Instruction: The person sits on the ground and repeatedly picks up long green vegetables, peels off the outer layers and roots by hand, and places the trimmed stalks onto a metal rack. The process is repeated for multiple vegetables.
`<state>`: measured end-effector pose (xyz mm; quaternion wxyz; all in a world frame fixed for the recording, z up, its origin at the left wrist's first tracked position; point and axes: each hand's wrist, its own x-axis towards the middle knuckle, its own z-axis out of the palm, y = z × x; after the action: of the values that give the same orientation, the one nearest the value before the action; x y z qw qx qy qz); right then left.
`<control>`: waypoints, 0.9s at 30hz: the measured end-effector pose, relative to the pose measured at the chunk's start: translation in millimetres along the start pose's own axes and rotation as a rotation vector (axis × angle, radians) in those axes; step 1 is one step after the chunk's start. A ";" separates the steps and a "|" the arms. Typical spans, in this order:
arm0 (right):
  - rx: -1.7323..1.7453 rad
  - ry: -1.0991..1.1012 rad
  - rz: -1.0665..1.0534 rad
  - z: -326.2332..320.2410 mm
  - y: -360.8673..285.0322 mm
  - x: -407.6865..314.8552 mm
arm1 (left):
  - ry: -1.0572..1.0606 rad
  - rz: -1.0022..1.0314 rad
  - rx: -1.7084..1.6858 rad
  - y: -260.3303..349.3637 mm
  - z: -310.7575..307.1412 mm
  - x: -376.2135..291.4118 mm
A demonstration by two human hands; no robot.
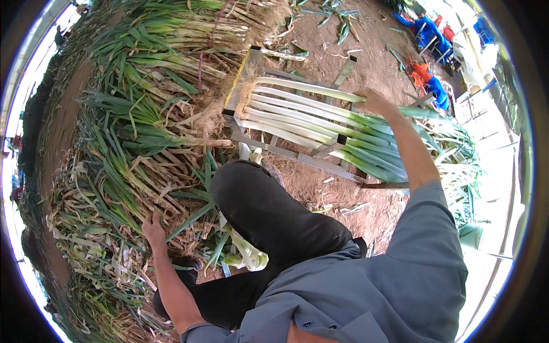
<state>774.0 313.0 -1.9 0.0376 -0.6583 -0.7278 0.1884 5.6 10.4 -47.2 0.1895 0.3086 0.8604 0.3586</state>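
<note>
Cleaned leeks [300, 112] lie side by side on a metal rack [296, 156], roots against its yellow-edged end plate [242, 81]. My right hand [374, 102] is closed around the uppermost leek [309, 86], where its white shank turns green. On the other side, my left hand [153, 229] reaches into a heap of uncleaned leeks [141, 171] with dry, brownish outer leaves. Its fingers touch a leek stem there; whether they grip it cannot be made out.
Tied leek bundles [206, 34] are stacked at the top. Stripped leaves [94, 248] cover the ground at lower left, and more [339, 17] lie on the bare soil. Leek tops [459, 163] spread beyond the rack's right end. Blue and red items [431, 38] stand at upper right.
</note>
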 end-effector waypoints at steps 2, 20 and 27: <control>-0.041 0.036 -0.017 13.1 -10.7 5.6 | -0.068 0.036 0.065 11.8 2.5 -4.7; -0.021 -0.030 0.050 86.8 14.6 34.9 | -0.336 0.033 0.320 -12.6 18.8 -2.2; 0.064 -0.061 0.034 106.3 25.5 32.7 | -0.358 -0.020 0.348 -10.0 31.4 -6.9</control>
<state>761.5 322.5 -115.0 0.0332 -0.6632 -0.7108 0.2319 24.0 16.0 -74.8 0.2867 0.3865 0.8649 0.1428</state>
